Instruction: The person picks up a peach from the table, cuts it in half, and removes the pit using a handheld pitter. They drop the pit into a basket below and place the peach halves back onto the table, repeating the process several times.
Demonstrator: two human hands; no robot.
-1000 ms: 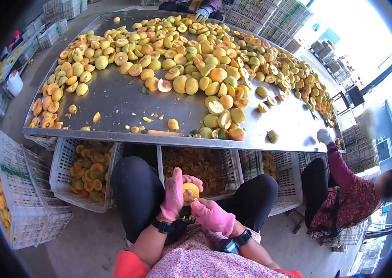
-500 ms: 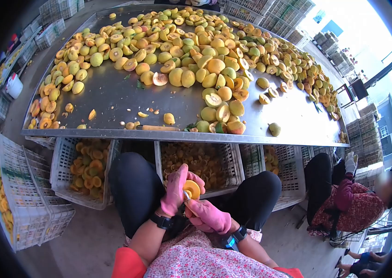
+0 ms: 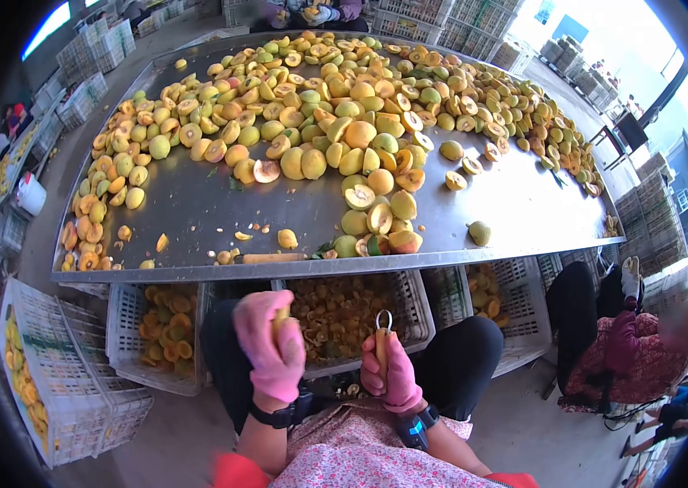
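Pink gloves cover both hands. My left hand is raised above my left thigh, its fingers wrapped round a yellow halved fruit that is partly hidden by the glove. In my right hand a tool with a light handle stands upright, its metal loop pointing up. The hands are apart. Between and beyond them is a crate holding fruit pieces. On the metal table lie many halved fruits, seed bits and a wooden-handled tool near the front edge.
Crates of fruit halves stand under the table and at the left. A seated person is at the right. Another person's gloved hands show beyond the table. My knees are below the table edge.
The hands have separated. My left hand has moved left and up with the fruit; my right hand has moved right with the loop tool, now upright and clear of the fruit. The view has shifted slightly.
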